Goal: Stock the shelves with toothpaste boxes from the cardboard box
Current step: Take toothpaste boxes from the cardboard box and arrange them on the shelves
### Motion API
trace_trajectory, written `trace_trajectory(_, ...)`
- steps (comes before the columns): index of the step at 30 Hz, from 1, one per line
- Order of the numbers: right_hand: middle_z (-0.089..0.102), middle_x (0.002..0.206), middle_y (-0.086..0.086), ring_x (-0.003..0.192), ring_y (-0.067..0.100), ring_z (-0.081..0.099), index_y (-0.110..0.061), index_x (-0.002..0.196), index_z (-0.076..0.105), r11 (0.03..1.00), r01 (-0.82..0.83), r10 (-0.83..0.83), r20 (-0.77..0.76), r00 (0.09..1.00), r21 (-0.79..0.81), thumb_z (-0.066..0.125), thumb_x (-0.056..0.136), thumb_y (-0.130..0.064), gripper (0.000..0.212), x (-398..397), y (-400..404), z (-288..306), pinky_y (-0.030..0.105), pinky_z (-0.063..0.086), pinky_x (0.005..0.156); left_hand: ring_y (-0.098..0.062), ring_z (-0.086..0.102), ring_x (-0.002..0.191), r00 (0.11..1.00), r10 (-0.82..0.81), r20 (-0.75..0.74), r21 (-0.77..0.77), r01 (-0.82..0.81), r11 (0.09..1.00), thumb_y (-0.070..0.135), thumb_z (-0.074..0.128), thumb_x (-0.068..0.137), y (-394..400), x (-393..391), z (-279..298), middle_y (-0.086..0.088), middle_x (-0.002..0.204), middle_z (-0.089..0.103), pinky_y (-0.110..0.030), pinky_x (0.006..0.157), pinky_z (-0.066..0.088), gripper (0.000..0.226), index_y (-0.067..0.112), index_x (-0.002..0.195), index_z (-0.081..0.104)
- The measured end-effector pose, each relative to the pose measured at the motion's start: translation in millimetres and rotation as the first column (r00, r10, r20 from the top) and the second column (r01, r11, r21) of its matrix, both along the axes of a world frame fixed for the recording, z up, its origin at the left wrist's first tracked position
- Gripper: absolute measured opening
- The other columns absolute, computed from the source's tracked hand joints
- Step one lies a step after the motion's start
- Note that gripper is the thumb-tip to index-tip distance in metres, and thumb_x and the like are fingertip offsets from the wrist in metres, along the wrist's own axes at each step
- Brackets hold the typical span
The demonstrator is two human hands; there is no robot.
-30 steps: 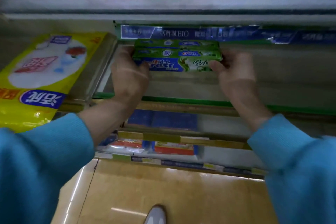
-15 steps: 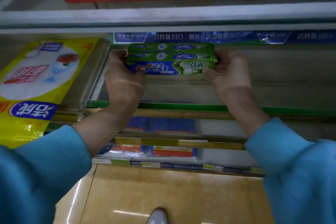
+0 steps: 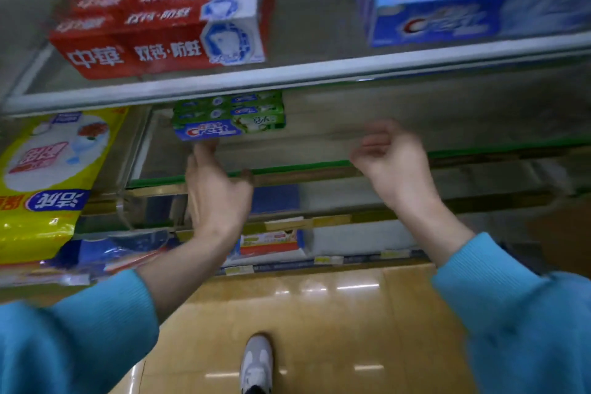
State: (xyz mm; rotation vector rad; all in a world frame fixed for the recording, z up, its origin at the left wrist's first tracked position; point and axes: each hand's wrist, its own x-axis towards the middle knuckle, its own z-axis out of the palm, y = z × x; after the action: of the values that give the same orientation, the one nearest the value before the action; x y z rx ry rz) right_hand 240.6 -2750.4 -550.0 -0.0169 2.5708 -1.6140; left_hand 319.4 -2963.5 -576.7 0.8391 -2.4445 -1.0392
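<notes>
Head: both hands empty (fingers loose)

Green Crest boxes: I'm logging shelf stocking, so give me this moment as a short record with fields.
green Crest boxes: stacked on the middle shelf, left part
left hand: open, fingertips at the stack's lower front edge
right hand: loosely curled, holding nothing, apart from the stack
shelf above: red boxes left, blue Crest boxes right
beside shelf: yellow pack

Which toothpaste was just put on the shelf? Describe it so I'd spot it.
Find the red toothpaste boxes on the upper shelf. Directly below, on the glass shelf, sits a small stack of green boxes, the only green ones, with a blue logo panel.
</notes>
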Motion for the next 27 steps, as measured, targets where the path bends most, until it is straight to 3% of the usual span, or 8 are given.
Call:
trace_trajectory(3,0.067,0.103,0.001,0.097,0.016,0.066,-0.016,0.123,0.061,0.997,0.038,-0.036,-0.02,0.999,0.066,0.076,0.083,-0.015,0.043,23,58,32,0.037,0.054,0.095,-0.03,0.052,0.128,0.994,-0.093,0.064,-0.018,0.094,0.995,0.019,0.075,0.086,65,12,26,-0.012,0.136,0.056,-0.038,0.103,0.041,0.057,0.01,0.136,0.05)
trace_trajectory(6,0.067,0.097,-0.001,0.09,0.015,0.067,-0.018,0.114,0.063,0.987,0.159,-0.158,-0.014,0.987,0.033,0.077,0.082,-0.015,0.035,44,125,57,0.039,0.055,0.092,-0.027,0.057,0.12,0.963,-0.263,0.064,0.019,0.262,0.965,0.025,0.073,0.089,135,15,51,-0.007,0.126,0.064,-0.038,0.103,0.044,0.042,0.013,0.127,0.058)
trace_trajectory(9,0.067,0.092,0.001,0.085,0.016,0.067,-0.019,0.105,0.064,0.96,0.279,-0.279,-0.018,0.96,0.026,0.075,0.082,-0.013,0.026,70,198,71,0.04,0.055,0.089,-0.012,0.067,0.097,0.881,-0.472,0.024,0.145,0.464,0.874,0.028,0.069,0.094,215,13,78,0.008,0.099,0.073,-0.038,0.093,0.054,0.007,0.024,0.099,0.072)
trace_trajectory(13,0.067,0.094,0.005,0.084,0.017,0.065,-0.023,0.098,0.063,0.905,0.423,-0.423,-0.013,0.906,0.055,0.067,0.083,-0.015,0.017,109,289,78,0.043,0.053,0.087,-0.006,0.067,0.085,0.746,-0.663,-0.066,0.237,0.657,0.716,0.032,0.066,0.094,331,18,120,0.011,0.087,0.073,-0.032,0.082,0.054,0.01,0.028,0.087,0.072)
trace_trajectory(18,0.069,0.101,0.005,0.097,0.022,0.064,-0.023,0.097,0.062,0.824,0.559,-0.565,0.061,0.823,0.087,0.06,0.088,-0.017,0.011,129,375,90,0.04,0.05,0.094,-0.018,0.073,0.091,0.651,-0.746,-0.142,0.309,0.745,0.591,0.049,0.062,0.081,439,6,144,0.008,0.089,0.075,-0.051,0.087,0.058,0.022,0.032,0.09,0.072)
trace_trajectory(21,0.063,0.121,0.007,0.113,0.023,0.059,-0.013,0.121,0.061,0.766,0.633,-0.641,0.2,0.741,0.108,0.058,0.093,-0.022,0.03,124,420,86,0.029,0.045,0.097,-0.011,0.072,0.092,0.595,-0.797,-0.107,0.31,0.781,0.542,0.049,0.064,0.082,494,-8,141,0.011,0.092,0.075,-0.044,0.091,0.057,0.027,0.031,0.099,0.072)
trace_trajectory(24,0.053,0.138,0.01,0.127,0.029,0.052,-0.009,0.139,0.046,0.681,0.726,-0.695,0.392,0.603,0.091,0.057,0.095,-0.03,0.05,109,453,72,0.034,0.043,0.101,-0.002,0.066,0.094,0.533,-0.846,0.011,0.265,0.814,0.516,0.038,0.068,0.09,539,-31,124,0.015,0.099,0.072,-0.029,0.094,0.051,0.028,0.024,0.114,0.07)
trace_trajectory(27,0.048,0.142,0.015,0.13,0.033,0.048,-0.004,0.14,0.042,0.552,0.83,-0.726,0.537,0.43,0.082,0.059,0.091,-0.035,0.061,83,477,52,0.039,0.043,0.106,-0.015,0.064,0.109,0.467,-0.863,0.19,0.269,0.821,0.503,0.044,0.068,0.088,576,-64,94,0.005,0.115,0.07,-0.031,0.096,0.048,0.046,0.022,0.128,0.063)
